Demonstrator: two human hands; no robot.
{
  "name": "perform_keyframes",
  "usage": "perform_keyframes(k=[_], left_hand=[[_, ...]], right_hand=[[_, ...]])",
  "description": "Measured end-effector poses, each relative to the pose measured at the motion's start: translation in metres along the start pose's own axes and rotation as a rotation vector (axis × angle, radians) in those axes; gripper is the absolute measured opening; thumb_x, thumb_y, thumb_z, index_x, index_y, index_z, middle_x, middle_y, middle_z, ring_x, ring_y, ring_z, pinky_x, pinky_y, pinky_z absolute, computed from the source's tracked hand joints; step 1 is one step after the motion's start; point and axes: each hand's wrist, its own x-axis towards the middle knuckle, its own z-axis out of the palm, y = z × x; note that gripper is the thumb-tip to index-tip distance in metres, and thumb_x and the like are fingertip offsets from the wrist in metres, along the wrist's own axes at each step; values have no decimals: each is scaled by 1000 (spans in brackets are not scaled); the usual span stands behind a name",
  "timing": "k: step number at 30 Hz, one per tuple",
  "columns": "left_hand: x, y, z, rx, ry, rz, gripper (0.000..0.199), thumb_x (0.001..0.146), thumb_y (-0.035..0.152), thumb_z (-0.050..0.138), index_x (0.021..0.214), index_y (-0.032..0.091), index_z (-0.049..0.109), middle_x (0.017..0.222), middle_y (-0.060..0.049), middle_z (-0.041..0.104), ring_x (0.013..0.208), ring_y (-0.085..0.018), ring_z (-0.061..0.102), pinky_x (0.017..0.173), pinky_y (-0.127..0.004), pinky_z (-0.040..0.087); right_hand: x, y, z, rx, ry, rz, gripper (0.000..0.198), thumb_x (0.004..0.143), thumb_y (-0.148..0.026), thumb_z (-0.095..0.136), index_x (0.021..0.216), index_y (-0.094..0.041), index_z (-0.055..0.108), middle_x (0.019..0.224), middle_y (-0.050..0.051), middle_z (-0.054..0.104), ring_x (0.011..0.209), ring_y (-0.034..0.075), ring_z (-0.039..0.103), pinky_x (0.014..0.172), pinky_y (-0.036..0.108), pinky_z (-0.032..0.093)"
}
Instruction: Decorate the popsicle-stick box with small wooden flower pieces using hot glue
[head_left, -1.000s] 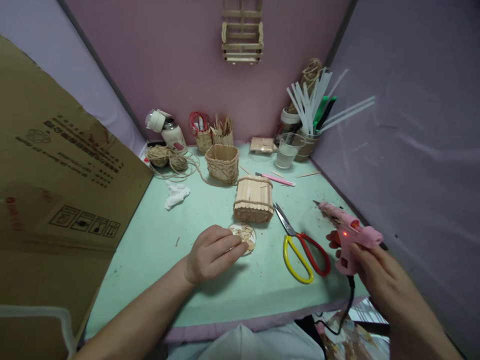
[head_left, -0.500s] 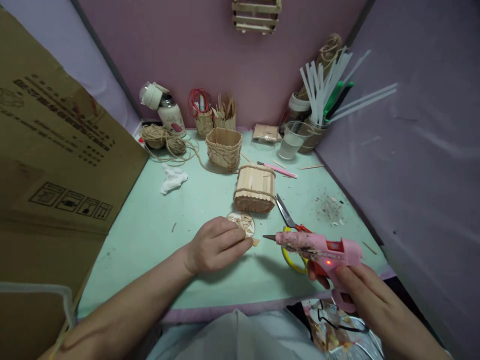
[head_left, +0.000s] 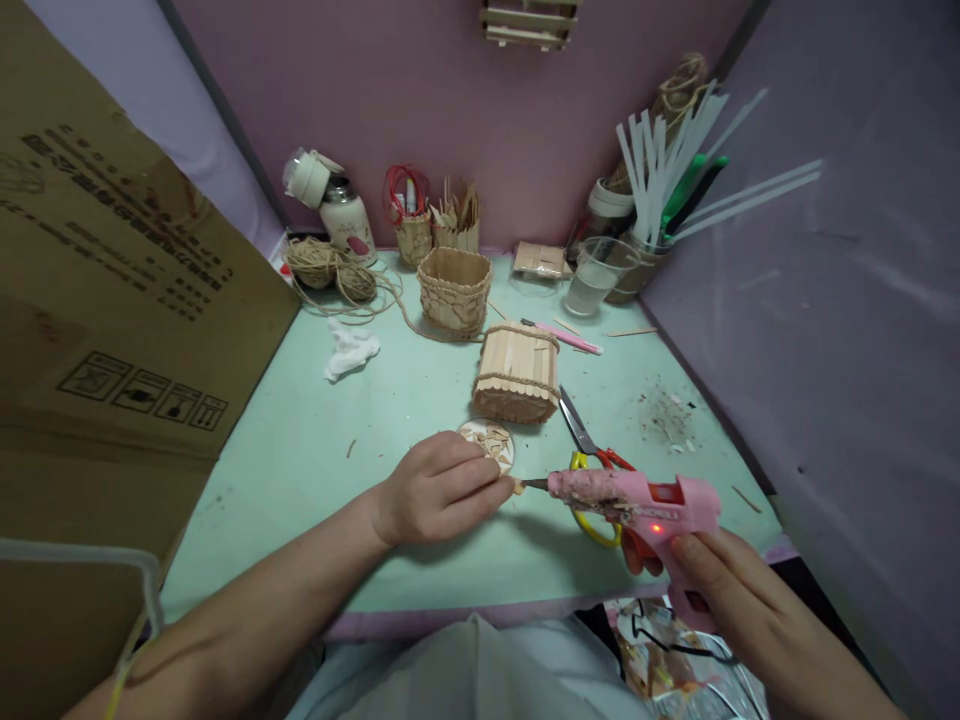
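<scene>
Reading the clock from the left fingertips, with 12 pointing away from the person, the left hand (head_left: pixel 442 488) lies low over the table (head_left: pixel 300 470), its fingers drawn close together and curled, with scarcely a gap between them. Their tips grasp 1 small wooden piece (head_left: pixel 518 487), which pokes out toward 3 o'clock.

At 3 o'clock is a pink glue gun (head_left: pixel 637 500), held by the right hand (head_left: pixel 724 580) at about 4 o'clock. The right fingers wrap the handle, thumb on the near side; the fingertips by the red trigger are partly hidden, so I cannot tell how hard they press. The gun's dark nozzle (head_left: pixel 535 484) points toward 9 o'clock and meets the edge of the wooden piece, or sits just beside it; actual contact is too small to tell. A red light glows on its body.

Just beyond the left fingers, at 11 o'clock, a round white dish (head_left: pixel 468 431) holds flat wood chips (head_left: pixel 495 440). At 12 o'clock a slatted wooden box (head_left: pixel 517 365), bound with 2 cords, lies near the dish. At 2 o'clock are scissors (head_left: pixel 579 428), their red and yellow handles partly behind the gun. Farther off at 11 o'clock stands an open wooden basket (head_left: pixel 454 295).
</scene>
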Motion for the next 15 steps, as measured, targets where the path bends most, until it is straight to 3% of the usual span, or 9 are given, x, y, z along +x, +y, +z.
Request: perform_keyframes(k=[4, 9, 15], left_hand=[[1, 0, -1, 9, -7, 3, 11, 79, 11, 69, 90, 13, 68, 75, -3, 69, 70, -16, 58, 58, -28, 48], [2, 1, -1, 0, -13, -2, 8, 82, 11, 66, 90, 13, 68, 75, -3, 69, 70, -15, 58, 57, -28, 49], [1, 1, 0, -11, -8, 5, 11, 81, 10, 67, 92, 14, 67, 78, -4, 68, 73, -16, 58, 58, -28, 49]], right_hand=[[3, -1, -2, -11, -23, -20, 43, 82, -61, 55, 66, -24, 69, 63, 3, 66, 58, 19, 59, 56, 25, 54], [6, 5, -6, -67, -95, -33, 47, 83, -61, 53, 58, -23, 63, 56, 2, 62, 54, 18, 57, 57, 25, 55], [6, 3, -4, -56, -106, -22, 45, 84, -61, 50, 73, -24, 72, 71, 3, 71, 67, 21, 63, 64, 26, 57]])
